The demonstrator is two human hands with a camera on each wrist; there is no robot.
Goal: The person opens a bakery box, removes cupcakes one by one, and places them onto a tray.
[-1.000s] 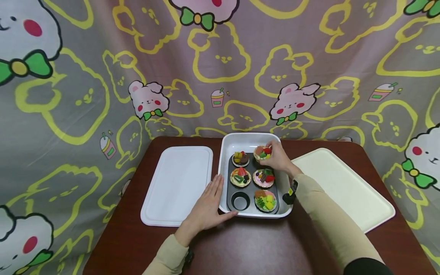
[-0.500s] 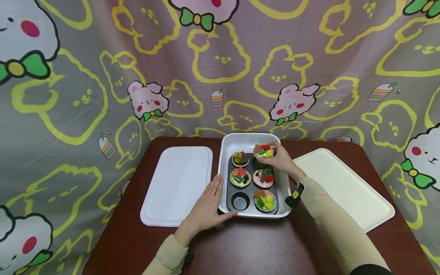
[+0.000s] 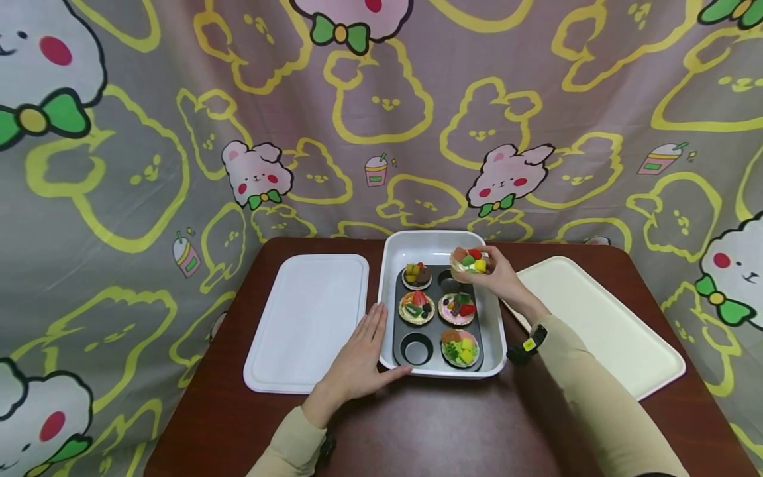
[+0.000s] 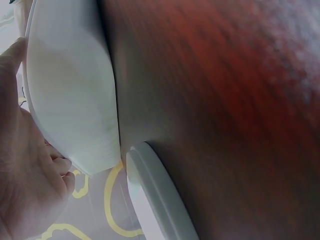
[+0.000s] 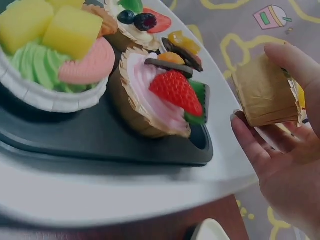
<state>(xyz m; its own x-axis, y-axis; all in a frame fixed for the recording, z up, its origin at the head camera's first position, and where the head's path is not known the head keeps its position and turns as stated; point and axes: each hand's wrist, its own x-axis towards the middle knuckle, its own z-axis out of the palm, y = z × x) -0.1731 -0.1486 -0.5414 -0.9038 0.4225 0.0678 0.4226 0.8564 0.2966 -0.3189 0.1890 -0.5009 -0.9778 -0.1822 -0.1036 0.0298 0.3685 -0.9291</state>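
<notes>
My right hand (image 3: pixel 505 281) grips a toy fruit tart (image 3: pixel 463 261) between thumb and fingers, above the far right corner of a dark muffin pan (image 3: pixel 436 339). In the right wrist view the tart's golden paper-like cup (image 5: pixel 261 91) shows from the side, tilted. The pan lies inside a white deep tray (image 3: pixel 391 248). Several other tarts, such as a pink one with a strawberry (image 5: pixel 159 95) and one with yellow cubes (image 3: pixel 460 348), sit in the pan's cups. My left hand (image 3: pixel 357 358) rests with straight fingers against the deep tray's left side, thumb at its front edge.
A flat white tray (image 3: pixel 310 324) lies on the left of the brown table (image 3: pixel 441 424). On the right, a cream tray (image 3: pixel 596 318) lies at an angle under the right forearm. A patterned curtain (image 3: pixel 417 119) hangs behind the table.
My right hand has lifted the tart out of the far right cup and carried it slightly right, uncovering the dark cup. The left hand stays where it was.
</notes>
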